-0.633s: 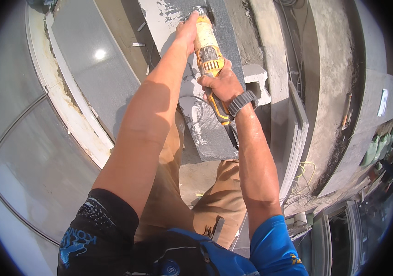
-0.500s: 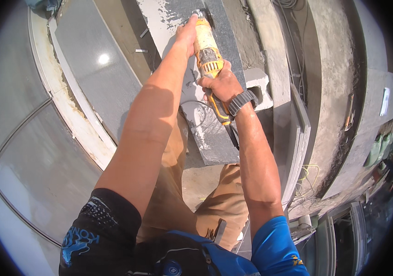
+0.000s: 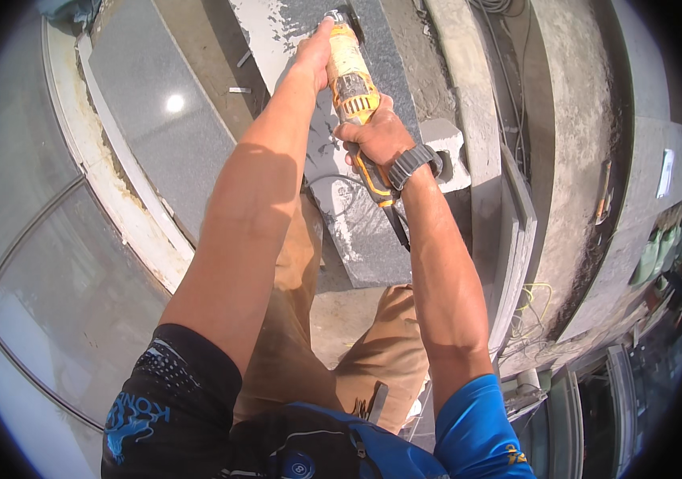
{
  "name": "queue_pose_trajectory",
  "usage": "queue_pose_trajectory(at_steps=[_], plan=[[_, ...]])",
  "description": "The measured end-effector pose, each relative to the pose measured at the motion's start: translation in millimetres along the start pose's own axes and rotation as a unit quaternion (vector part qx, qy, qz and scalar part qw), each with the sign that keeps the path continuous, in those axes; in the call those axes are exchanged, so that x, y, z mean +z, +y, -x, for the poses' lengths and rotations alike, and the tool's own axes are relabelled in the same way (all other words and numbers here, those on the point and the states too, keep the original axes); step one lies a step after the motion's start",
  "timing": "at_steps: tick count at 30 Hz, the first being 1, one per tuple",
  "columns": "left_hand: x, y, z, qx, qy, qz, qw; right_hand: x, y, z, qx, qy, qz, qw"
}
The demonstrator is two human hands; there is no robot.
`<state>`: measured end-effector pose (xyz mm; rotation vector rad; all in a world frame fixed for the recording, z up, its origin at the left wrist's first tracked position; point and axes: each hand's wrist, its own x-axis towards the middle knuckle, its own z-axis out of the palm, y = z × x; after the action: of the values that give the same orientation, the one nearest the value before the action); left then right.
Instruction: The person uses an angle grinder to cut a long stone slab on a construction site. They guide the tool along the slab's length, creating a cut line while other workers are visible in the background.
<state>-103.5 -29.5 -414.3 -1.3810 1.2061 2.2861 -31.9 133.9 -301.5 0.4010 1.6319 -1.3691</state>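
A: Where is the yellow grinder [image 3: 351, 81]?
B: Over the grey slab [image 3: 378, 259], toward its far end, with its head pointing away from the person and its tail slanting back to the right.
A: And the left hand [image 3: 315, 57]?
B: Its grip is closed around the front of the tool, just behind the metal head; the fingers are largely hidden on the far side.
A: The right hand [image 3: 379, 137]?
B: Its grip is wrapped around the rear handle, thumb across the top. A chunky dark watch [image 3: 411, 166] sits on that wrist.
A: Is the tool touching the slab?
B: That cannot be told from this angle. A black cord [image 3: 398, 226] leaves the handle's end, near the right forearm.
A: How does the slab look?
B: Dark grey, with ragged white patches on its left part.
A: What lies around it?
B: A hollow concrete block [image 3: 442, 134] just to the right, a shiny grey panel [image 3: 153, 120] to the left, and upright slabs [image 3: 510, 239] farther right. The person's brown trousers [image 3: 381, 339] show at the near end.
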Motion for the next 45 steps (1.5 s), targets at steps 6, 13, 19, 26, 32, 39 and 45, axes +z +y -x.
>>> queue_pose_trajectory(at_steps=[6,13,19,26,32,39,45], plan=[[-3.2,-13.3,7.7,-0.002,0.0,0.006,1.0,-1.9,10.8,12.1,0.006,-0.004,0.001,1.0],[-2.5,-30.6,27.0,-0.003,0.019,0.0,1.0,-4.1,28.4,30.7,-0.005,-0.004,-0.013,1.0],[-17.4,-43.8,30.4,-0.001,-0.056,0.04,0.998,-5.7,40.2,44.8,-0.004,-0.001,-0.002,1.0],[-9.6,-56.6,52.5,0.002,-0.008,0.008,1.0,-6.7,48.2,59.2,0.006,-0.002,-0.012,1.0],[-0.2,-45.5,61.1,0.016,0.003,0.014,1.0,-10.5,48.4,53.3,-0.003,-0.01,-0.018,1.0],[-4.4,-36.5,46.5,0.027,-0.007,0.016,0.999,-7.3,36.3,42.0,-0.018,-0.018,-0.02,0.999],[-9.8,-30.7,27.1,0.021,-0.019,0.005,1.0,-5.8,26.9,34.6,-0.011,-0.023,-0.019,0.999]])
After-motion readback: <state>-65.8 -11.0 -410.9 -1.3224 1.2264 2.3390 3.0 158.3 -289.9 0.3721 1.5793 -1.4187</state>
